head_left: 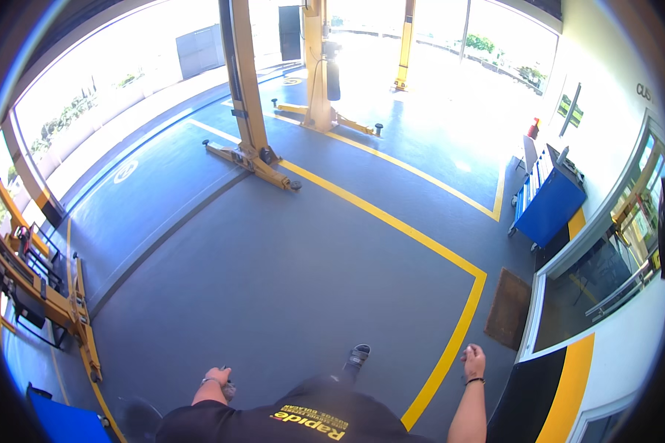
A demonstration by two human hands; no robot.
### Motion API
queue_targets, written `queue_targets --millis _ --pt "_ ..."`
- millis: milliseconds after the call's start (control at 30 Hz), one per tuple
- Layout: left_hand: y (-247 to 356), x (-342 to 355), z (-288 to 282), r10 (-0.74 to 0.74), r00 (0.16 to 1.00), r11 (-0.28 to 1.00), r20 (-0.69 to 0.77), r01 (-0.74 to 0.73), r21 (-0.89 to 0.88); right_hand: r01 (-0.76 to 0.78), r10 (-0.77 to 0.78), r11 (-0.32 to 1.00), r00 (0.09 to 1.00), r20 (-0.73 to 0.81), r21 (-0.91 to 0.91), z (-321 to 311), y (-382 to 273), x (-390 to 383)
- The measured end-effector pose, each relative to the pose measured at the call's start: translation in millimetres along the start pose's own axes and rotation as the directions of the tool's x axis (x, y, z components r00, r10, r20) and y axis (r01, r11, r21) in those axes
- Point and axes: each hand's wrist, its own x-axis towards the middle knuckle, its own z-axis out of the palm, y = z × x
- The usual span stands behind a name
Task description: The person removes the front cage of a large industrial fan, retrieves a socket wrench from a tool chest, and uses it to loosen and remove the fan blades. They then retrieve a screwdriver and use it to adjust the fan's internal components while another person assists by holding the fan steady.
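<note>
My left hand (218, 375) hangs low beside my dark shirt, its fingers closed. A small greyish shape shows at it, too small to name. Out to the right, my right hand (475, 362) hangs above the floor with its fingers curled in. Something pale shows at those fingertips, but I cannot make it out. A dark band (476, 380) circles the right wrist. Neither hand touches anything around it; the yellow floor line (451, 347) runs closest to the right one. One foot in a dark sandal (358, 356) is stepping forward on the grey floor (273, 288).
Yellow lift posts (247, 88) stand ahead, with low arms (273, 176) reaching over the floor. More lift equipment (59, 303) stands at left. Along the right wall are a blue tool cabinet (550, 203), a brown doormat (508, 306) and a glass door (591, 280).
</note>
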Motion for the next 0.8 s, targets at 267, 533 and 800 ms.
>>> queue_targets --millis 267,533,800 --pt "388.9 -1.1 173.0 0.308 0.681 0.422 0.664 -0.724 0.546 -0.608 0.835 0.518 0.512 0.201 -0.602 19.0 122.0 12.0" --pt "976.2 -199.2 195.0 0.791 0.394 0.408 0.469 -0.91 0.075 -0.91 0.942 0.325 0.287 0.172 -0.258 -59.4 80.8 205.0" --pt "1083.9 -120.2 261.9 0.594 0.474 0.103 0.65 -0.846 0.523 -0.248 0.307 0.859 0.949 0.064 -0.449 -56.5 -7.3 658.7"
